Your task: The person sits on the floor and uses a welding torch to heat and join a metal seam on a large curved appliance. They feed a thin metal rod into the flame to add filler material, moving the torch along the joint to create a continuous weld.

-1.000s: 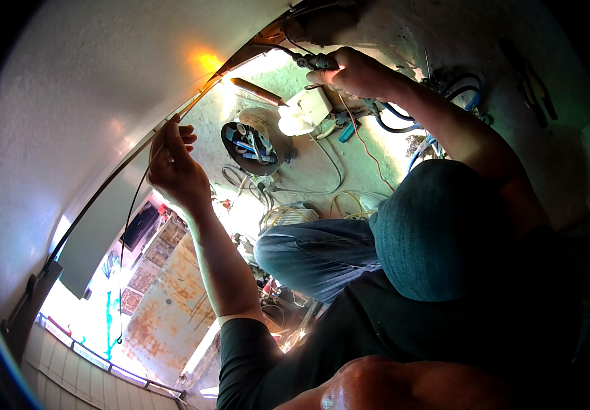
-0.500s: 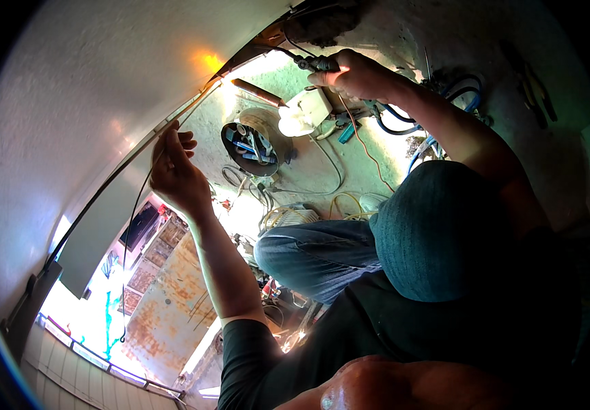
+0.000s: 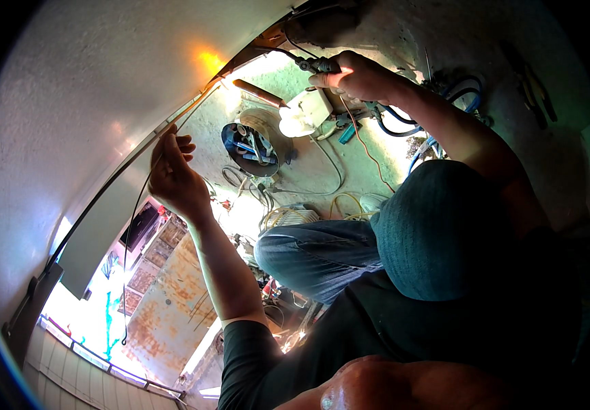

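Note:
My left hand (image 3: 180, 179) is closed in a pinch on a thin filler rod (image 3: 133, 217). One end of the rod points up at the glowing spot; its long tail hangs down and ends in a small hook. In my right hand (image 3: 362, 76) a gas torch (image 3: 320, 65) is gripped by its body, with its neck reaching left along the top. An orange glow lights the lower edge of the large pale panel (image 3: 97, 89), between my two hands. The torch tip and the exact joint are lost in the glare and shadow.
A round tin (image 3: 267, 123) of small tools stands on the floor near a whitish block (image 3: 312, 109). Blue and black hoses (image 3: 469, 96) coil by my right forearm. Pliers (image 3: 537, 96) lie far right. A rusty sheet (image 3: 165, 311) is at lower left.
The hanging tail of the rod has shifted very slightly down and right. My hands keep nearly the same places, and the orange glow stays at the panel edge.

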The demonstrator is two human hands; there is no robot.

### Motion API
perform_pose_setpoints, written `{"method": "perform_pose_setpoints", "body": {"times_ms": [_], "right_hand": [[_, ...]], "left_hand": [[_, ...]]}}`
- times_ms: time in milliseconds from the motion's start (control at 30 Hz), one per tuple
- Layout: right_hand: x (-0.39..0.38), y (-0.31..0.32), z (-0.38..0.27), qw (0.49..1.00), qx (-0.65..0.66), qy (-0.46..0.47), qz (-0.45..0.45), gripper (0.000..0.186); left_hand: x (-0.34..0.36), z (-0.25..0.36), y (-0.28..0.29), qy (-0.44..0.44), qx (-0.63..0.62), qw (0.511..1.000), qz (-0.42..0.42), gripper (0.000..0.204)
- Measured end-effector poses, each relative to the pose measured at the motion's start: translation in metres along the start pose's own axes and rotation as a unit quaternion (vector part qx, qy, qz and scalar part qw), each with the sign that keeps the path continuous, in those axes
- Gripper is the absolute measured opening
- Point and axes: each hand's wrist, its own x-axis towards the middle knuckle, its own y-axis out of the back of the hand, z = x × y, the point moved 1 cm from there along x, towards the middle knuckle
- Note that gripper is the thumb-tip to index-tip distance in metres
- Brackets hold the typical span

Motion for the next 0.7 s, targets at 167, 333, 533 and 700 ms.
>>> {"method": "perform_pose_setpoints", "body": {"times_ms": [167,333,533,700], "right_hand": [[-0.010,0.007,-0.010,1.000,0.014,-0.011,0.017,0.036],[-0.008,0.003,-0.011,1.000,0.018,0.001,-0.008,0.036],[-0.003,-0.003,0.009,0.997,0.060,0.045,0.031,0.036],[-0.001,0.006,0.013,0.989,0.123,-0.056,-0.054,0.028]], "left_hand": [[0.004,0.005,-0.001,-0.022,0.001,1.000,-0.001,0.027],[-0.004,0.000,0.006,0.007,0.000,1.000,0.007,0.023],[-0.009,0.000,0.009,0.018,-0.011,1.000,0.021,0.026],[-0.026,-0.019,0.027,0.101,-0.066,0.992,0.037,0.033]]}}
